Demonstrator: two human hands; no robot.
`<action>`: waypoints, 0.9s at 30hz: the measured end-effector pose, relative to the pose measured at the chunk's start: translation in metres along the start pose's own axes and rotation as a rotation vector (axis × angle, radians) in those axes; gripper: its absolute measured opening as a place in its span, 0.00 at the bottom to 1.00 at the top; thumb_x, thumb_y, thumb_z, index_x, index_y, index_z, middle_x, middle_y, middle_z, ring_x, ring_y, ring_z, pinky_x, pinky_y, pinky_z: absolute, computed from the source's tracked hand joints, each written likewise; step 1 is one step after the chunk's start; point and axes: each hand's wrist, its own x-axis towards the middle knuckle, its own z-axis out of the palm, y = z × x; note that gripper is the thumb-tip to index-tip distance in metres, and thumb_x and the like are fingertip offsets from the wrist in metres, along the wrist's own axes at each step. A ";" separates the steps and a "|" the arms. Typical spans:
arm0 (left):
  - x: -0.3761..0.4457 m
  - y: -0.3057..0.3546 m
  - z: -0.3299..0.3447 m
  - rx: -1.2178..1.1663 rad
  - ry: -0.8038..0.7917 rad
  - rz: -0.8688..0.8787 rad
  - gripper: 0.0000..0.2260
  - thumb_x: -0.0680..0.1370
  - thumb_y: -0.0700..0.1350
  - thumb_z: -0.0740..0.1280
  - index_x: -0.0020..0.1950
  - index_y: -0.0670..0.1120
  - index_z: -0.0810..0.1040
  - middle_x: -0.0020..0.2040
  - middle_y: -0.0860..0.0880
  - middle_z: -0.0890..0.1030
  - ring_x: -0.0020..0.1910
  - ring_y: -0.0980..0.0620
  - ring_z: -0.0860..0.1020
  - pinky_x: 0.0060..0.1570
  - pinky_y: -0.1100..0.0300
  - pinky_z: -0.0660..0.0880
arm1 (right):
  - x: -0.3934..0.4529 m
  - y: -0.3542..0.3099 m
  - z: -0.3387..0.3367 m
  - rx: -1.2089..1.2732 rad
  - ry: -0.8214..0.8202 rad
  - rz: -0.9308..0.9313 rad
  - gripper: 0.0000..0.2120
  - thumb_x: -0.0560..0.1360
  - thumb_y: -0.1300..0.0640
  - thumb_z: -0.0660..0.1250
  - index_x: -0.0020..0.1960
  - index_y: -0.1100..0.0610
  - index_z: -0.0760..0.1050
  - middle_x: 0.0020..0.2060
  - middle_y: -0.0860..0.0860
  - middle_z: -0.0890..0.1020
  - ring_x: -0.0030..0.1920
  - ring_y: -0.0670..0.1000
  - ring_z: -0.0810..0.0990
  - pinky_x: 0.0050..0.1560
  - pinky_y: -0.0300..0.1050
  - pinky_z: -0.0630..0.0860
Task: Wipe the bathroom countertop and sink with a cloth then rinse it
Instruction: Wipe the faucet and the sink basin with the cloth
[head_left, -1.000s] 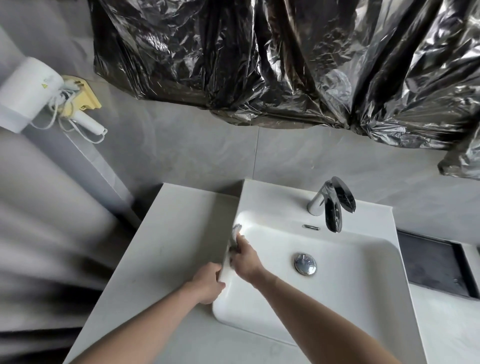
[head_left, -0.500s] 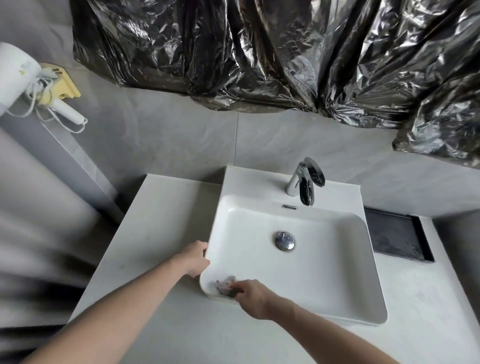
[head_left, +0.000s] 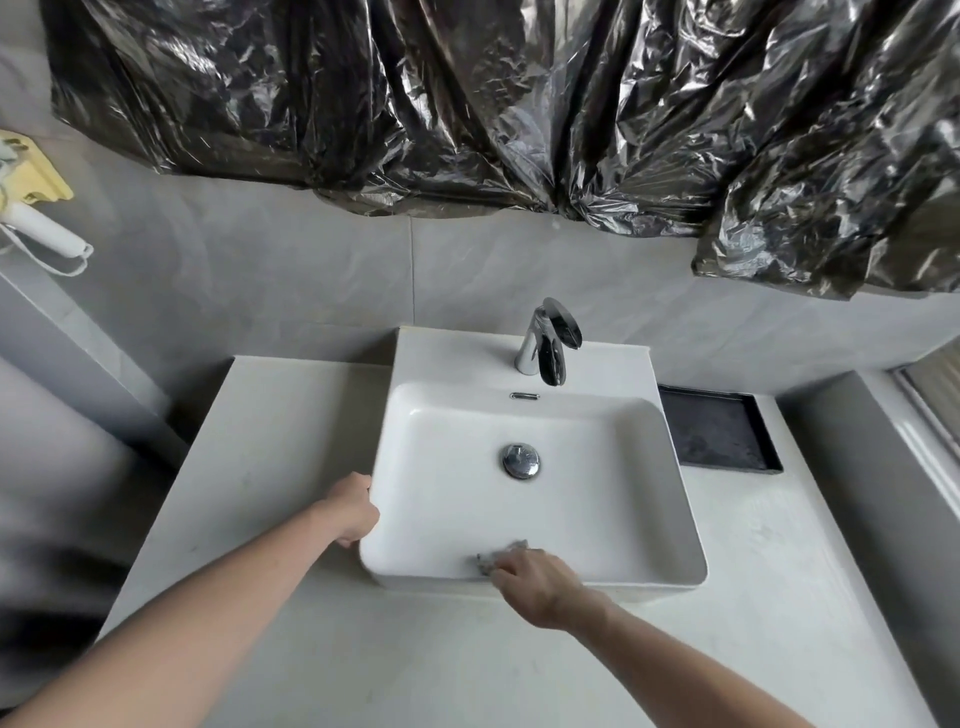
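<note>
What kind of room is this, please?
Most likely a bathroom: a white sink with a chrome tap stands on a pale countertop, and grey tiles cover the wall.
</note>
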 end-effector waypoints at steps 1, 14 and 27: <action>0.001 0.000 0.001 0.005 0.004 -0.006 0.11 0.72 0.39 0.61 0.51 0.44 0.80 0.39 0.45 0.81 0.27 0.44 0.75 0.22 0.61 0.73 | 0.003 -0.017 0.005 0.014 -0.003 -0.025 0.10 0.73 0.46 0.52 0.41 0.48 0.69 0.54 0.53 0.82 0.57 0.59 0.78 0.51 0.49 0.70; -0.004 0.009 0.008 0.053 0.061 0.005 0.12 0.72 0.36 0.56 0.49 0.42 0.77 0.43 0.42 0.83 0.28 0.44 0.76 0.24 0.59 0.76 | -0.044 0.063 -0.027 -0.151 0.098 0.172 0.21 0.81 0.42 0.50 0.58 0.49 0.79 0.64 0.51 0.80 0.65 0.57 0.78 0.63 0.51 0.71; -0.007 0.016 0.020 0.184 0.199 -0.052 0.14 0.73 0.38 0.58 0.54 0.47 0.78 0.45 0.47 0.82 0.32 0.47 0.77 0.22 0.61 0.71 | -0.081 0.156 -0.097 -0.488 -0.107 0.158 0.20 0.70 0.65 0.55 0.52 0.52 0.80 0.54 0.52 0.83 0.54 0.59 0.81 0.56 0.49 0.79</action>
